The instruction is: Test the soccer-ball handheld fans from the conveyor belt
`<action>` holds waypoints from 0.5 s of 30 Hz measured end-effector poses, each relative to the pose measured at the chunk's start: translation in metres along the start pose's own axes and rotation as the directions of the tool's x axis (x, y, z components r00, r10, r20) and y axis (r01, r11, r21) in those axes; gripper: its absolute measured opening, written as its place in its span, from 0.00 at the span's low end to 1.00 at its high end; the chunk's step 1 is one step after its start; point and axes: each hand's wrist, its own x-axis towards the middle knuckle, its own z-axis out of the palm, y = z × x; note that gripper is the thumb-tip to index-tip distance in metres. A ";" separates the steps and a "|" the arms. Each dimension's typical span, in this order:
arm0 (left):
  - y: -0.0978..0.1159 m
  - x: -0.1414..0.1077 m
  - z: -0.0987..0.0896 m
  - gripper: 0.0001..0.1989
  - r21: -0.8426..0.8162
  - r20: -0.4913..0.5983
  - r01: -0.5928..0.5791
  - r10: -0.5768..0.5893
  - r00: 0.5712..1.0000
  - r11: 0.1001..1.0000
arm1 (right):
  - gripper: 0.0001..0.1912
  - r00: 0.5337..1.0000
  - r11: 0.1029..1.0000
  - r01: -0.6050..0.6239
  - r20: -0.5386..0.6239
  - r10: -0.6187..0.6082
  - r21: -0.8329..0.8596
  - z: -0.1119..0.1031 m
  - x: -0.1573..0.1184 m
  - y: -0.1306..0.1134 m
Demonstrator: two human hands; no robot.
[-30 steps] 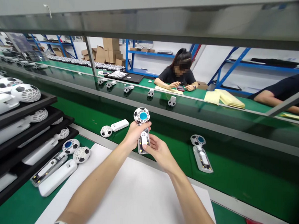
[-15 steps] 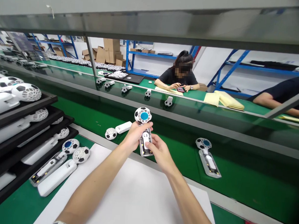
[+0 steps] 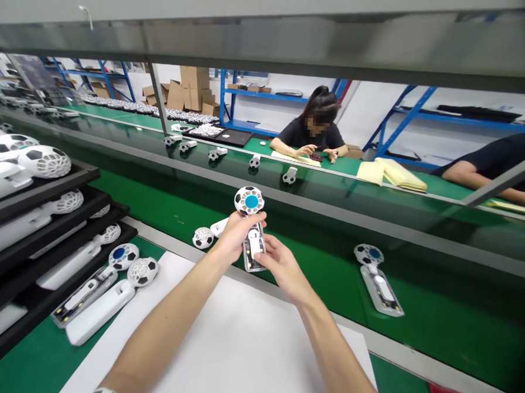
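Note:
Over the near edge of the belt I hold a soccer-ball handheld fan with a blue disc in its round head and a see-through handle. My left hand is closed round its neck, the thumb across the front. Lower down, my right hand grips the handle's side, with the thumb on the white inner part. Behind my left hand lies a white fan on the belt, its handle partly hidden. Another see-through fan rests on the belt to the right.
Black trays of fans are stacked at left, with two fans beside them. White paper covers the bench before me. A green belt runs across. Beyond it, a co-worker sits by yellow sheets; another person's arm shows at right.
The fans on the near belt have shifted right, and those on the far belt slightly left. My hands keep the same grip on the held fan, almost in place.

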 end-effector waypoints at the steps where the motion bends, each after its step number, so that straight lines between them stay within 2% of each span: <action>1: -0.001 0.001 0.000 0.16 0.012 0.001 0.000 0.000 1.000 1.000 | 0.23 1.000 1.000 0.006 0.012 -0.006 -0.011 -0.001 0.000 0.001; 5: -0.005 0.006 -0.002 0.15 0.104 0.017 -0.011 0.009 1.000 0.995 | 0.23 0.999 1.000 0.017 -0.037 -0.018 -0.025 -0.001 -0.001 0.002; 9: -0.005 0.013 -0.012 0.18 0.297 0.051 -0.044 0.030 0.998 0.954 | 0.29 0.999 0.995 -0.032 -0.027 0.035 0.090 -0.003 -0.002 -0.002; 12: 0.001 0.018 -0.029 0.22 0.522 0.068 -0.089 0.063 0.996 0.848 | 0.30 0.986 0.991 -0.094 -0.133 0.105 0.091 -0.018 0.001 -0.001; 15: 0.002 0.022 -0.051 0.24 0.752 -0.009 -0.044 0.077 0.997 0.658 | 0.27 0.944 0.990 -0.139 -0.306 0.125 -0.023 -0.046 0.006 0.010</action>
